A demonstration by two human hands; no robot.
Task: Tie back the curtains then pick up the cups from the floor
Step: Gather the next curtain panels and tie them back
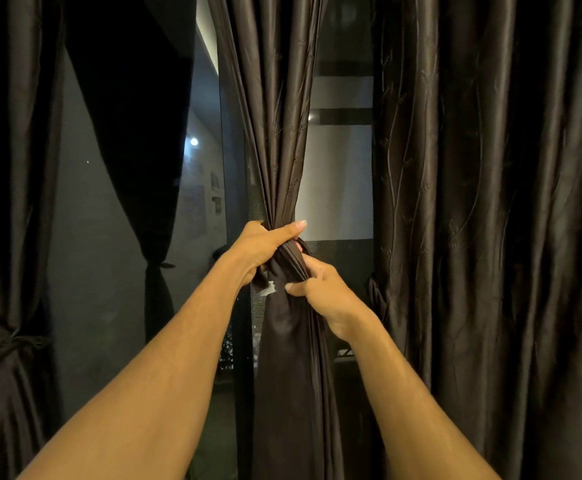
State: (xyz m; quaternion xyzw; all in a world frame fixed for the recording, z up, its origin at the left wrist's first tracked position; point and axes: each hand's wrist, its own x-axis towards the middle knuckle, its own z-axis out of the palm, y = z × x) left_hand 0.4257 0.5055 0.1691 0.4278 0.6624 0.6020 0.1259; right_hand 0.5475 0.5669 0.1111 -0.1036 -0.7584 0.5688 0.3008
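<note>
A dark brown satin curtain (275,140) hangs in the middle, gathered into a narrow bunch at waist height. My left hand (265,245) grips the bunch from the left at the gather. My right hand (320,289) holds a band of dark fabric (291,263) wrapped around the bunch, just below and right of the left hand. A small white patch (268,288) shows between the hands. No cups are in view.
The left curtain (8,202) hangs tied with a dark knot (8,344). A wide curtain (490,220) hangs loose on the right. Behind them is dark window glass (109,271) with reflections.
</note>
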